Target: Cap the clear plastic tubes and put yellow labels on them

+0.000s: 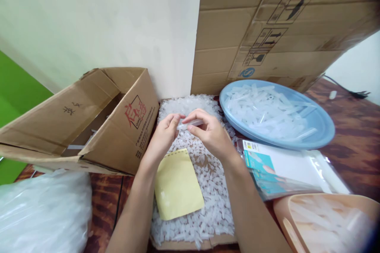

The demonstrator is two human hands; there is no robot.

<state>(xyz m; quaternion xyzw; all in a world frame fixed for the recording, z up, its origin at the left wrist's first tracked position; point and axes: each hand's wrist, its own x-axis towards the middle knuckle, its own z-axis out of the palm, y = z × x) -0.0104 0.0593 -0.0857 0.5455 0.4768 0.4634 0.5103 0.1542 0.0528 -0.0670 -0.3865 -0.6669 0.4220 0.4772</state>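
Observation:
My left hand (166, 131) and my right hand (211, 132) meet over a heap of small translucent plastic pieces (212, 189). Pinched between the fingertips of both is a translucent plastic tube (192, 123), lying roughly level. The left fingers close on its left end, where a small clear part may sit; that end is partly hidden. My right thumb and fingers are wrapped round the other end. Below the hands, a yellow sheet of paper (179, 185) with a torn, perforated top edge lies on the heap.
An open cardboard box (118, 126) stands left, above a white plastic bag (44, 209). At right are a blue basin (325, 132) of translucent tubes, plastic-wrapped packaging (285, 166) and a peach-coloured bin (286, 213) holding more tubes. A large carton (225, 35) stands behind.

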